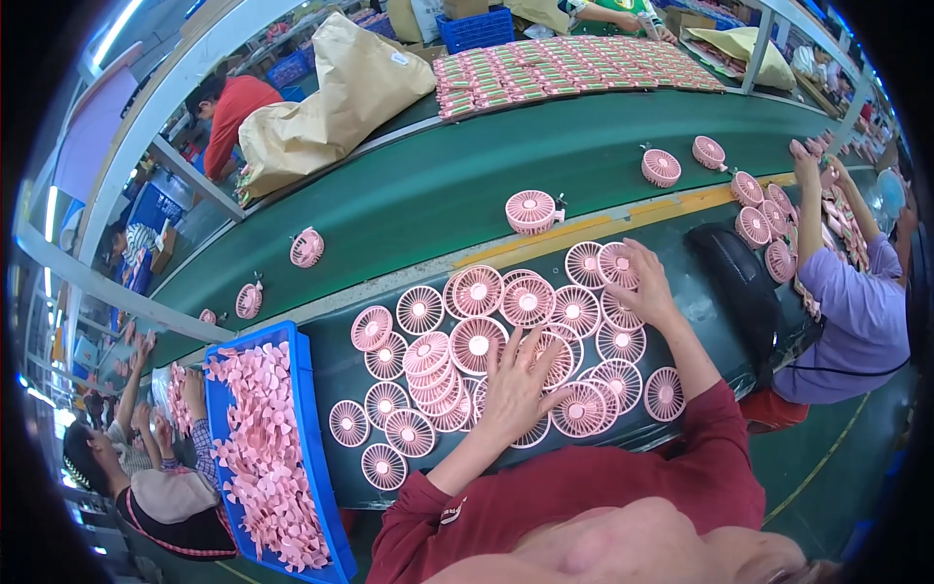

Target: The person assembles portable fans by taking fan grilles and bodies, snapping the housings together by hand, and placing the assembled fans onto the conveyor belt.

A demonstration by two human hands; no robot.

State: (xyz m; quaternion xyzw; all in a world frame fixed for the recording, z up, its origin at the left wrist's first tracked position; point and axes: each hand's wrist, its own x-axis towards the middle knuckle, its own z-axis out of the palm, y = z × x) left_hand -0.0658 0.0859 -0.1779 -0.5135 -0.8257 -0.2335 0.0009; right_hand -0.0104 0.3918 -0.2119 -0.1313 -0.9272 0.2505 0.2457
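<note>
Worktop (pixel 336 360): pink covers (pixel 479 345)
My left fingers (pixel 512 352): wide, empty
My right fingers (pixel 639 259): half bent, far-edge cover (pixel 613 267) just left; can't tell grip

The person wears a maroon long-sleeved top (pixel 603 487) of soft, matte cloth, plain over most of its front and lightly creased. A loose left sleeve (pixel 409 511) of the same maroon cloth runs from the left side of the top and a matching right sleeve (pixel 722 428) from its right side, both ending well short of the wrists, so that the left hand (pixel 514 394) and the right hand (pixel 647 290), beyond the top, are bare. Toward the top's left side sits a small white printed mark (pixel 450 514), too small to make out.
</note>
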